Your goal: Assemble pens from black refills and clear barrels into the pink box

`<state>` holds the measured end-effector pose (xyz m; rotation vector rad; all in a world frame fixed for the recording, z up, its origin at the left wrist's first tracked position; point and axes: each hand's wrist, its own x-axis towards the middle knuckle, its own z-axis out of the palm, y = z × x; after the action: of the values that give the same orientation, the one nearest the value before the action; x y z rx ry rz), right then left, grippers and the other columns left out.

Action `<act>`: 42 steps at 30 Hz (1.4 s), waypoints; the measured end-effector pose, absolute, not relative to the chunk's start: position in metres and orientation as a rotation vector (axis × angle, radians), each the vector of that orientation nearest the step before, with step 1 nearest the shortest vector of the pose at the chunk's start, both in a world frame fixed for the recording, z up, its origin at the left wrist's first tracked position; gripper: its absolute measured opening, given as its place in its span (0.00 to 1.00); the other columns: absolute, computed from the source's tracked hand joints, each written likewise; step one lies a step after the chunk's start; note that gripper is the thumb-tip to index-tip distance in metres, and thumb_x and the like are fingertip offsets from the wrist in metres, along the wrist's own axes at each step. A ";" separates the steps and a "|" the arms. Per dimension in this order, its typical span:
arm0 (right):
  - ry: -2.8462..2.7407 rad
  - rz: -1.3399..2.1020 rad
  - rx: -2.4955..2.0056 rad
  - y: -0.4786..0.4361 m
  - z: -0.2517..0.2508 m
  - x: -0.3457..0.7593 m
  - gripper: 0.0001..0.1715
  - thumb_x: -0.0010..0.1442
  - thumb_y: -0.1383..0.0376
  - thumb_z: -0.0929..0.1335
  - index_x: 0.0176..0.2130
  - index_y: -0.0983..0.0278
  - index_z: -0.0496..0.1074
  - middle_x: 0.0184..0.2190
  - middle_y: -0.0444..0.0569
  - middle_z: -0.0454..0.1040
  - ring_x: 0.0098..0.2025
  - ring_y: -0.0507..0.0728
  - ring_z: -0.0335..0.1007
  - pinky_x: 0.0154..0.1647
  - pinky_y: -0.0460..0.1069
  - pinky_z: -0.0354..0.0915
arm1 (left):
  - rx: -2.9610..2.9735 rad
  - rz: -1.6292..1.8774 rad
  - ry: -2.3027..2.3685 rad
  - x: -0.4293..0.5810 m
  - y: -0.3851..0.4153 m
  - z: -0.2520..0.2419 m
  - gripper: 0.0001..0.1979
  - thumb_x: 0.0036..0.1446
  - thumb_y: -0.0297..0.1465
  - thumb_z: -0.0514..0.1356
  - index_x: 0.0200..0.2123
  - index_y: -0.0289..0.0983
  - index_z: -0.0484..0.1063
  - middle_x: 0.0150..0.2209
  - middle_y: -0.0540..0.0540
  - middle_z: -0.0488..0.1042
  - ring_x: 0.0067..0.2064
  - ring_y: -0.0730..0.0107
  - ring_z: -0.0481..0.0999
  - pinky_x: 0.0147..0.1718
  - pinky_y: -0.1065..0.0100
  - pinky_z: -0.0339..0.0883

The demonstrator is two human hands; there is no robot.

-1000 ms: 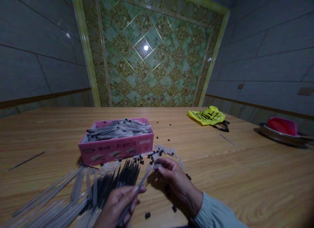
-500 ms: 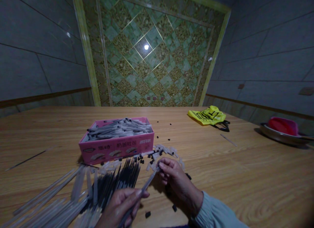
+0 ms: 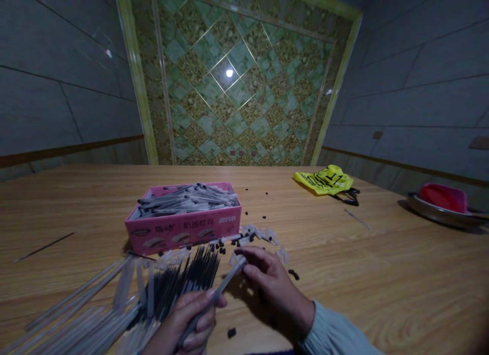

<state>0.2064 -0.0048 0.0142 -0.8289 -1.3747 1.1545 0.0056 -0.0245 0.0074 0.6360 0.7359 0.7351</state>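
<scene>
My left hand (image 3: 191,317) is wrapped round a slim greyish see-through tube (image 3: 225,282), which slants up to the right. At the tube's upper end is my right hand (image 3: 269,278), its thumb and index finger apart on either side of the tip. I see nothing held in it. Beside my left hand lies a bundle of thin black rods (image 3: 198,268) with pointed ends. Long clear tubes (image 3: 84,327) are heaped at the lower left. Small black caps (image 3: 221,247) and short clear pieces (image 3: 267,235) are scattered beyond my right hand.
A pink box (image 3: 183,235) full of grey-and-black sticks stands behind the rods. On the wooden table (image 3: 382,273) lie a yellow bag (image 3: 324,181), a lone stick (image 3: 357,218) and a dark rod (image 3: 46,246). A metal pan (image 3: 439,215) with red and pink items is at far right.
My right fingers have parted from their pinch at the tube's tip, the index finger lifting away. My left hand still holds the tube in nearly the same place.
</scene>
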 end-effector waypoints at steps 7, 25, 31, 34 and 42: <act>-1.461 1.047 -0.922 -0.006 0.015 0.206 0.11 0.56 0.58 0.69 0.36 0.61 0.78 0.28 0.47 0.74 0.24 0.52 0.68 0.26 0.46 0.64 | 0.593 0.648 0.667 0.002 -0.021 0.007 0.18 0.43 0.42 0.67 0.28 0.31 0.75 0.14 0.59 0.55 0.13 0.91 0.45 0.12 0.79 0.33; -1.686 1.017 -1.112 -0.001 0.013 0.209 0.28 0.61 0.51 0.61 0.18 0.62 0.49 0.17 0.38 0.47 0.20 0.48 0.41 0.22 0.46 0.42 | 1.610 0.725 1.074 0.009 -0.027 0.026 0.20 0.50 0.43 0.60 0.14 0.35 0.70 0.13 0.53 0.55 0.19 0.76 0.53 0.20 0.70 0.42; -1.601 1.232 -1.105 0.004 0.006 0.210 0.31 0.57 0.46 0.63 0.17 0.62 0.49 0.15 0.37 0.46 0.19 0.47 0.37 0.20 0.46 0.37 | 2.109 0.792 1.122 0.006 -0.029 0.025 0.18 0.56 0.33 0.55 0.16 0.39 0.71 0.17 0.49 0.66 0.23 0.69 0.66 0.24 0.68 0.50; -1.521 1.242 -1.126 0.004 0.003 0.207 0.32 0.55 0.45 0.65 0.15 0.62 0.52 0.13 0.37 0.48 0.18 0.46 0.40 0.19 0.45 0.38 | 2.184 0.836 1.125 0.004 -0.028 0.019 0.15 0.57 0.32 0.55 0.20 0.41 0.74 0.20 0.46 0.72 0.25 0.65 0.72 0.26 0.68 0.54; -1.267 1.352 -1.129 0.000 0.010 0.201 0.25 0.46 0.48 0.73 0.23 0.67 0.68 0.13 0.36 0.58 0.13 0.44 0.48 0.13 0.41 0.44 | 2.293 0.975 1.402 -0.008 -0.017 0.012 0.10 0.57 0.35 0.56 0.36 0.45 0.78 0.31 0.46 0.76 0.36 0.61 0.74 0.35 0.65 0.62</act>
<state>0.2009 0.0001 0.0096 -1.1287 -1.2674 1.3516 -0.0077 -0.0170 0.0121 2.2934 1.4024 0.9751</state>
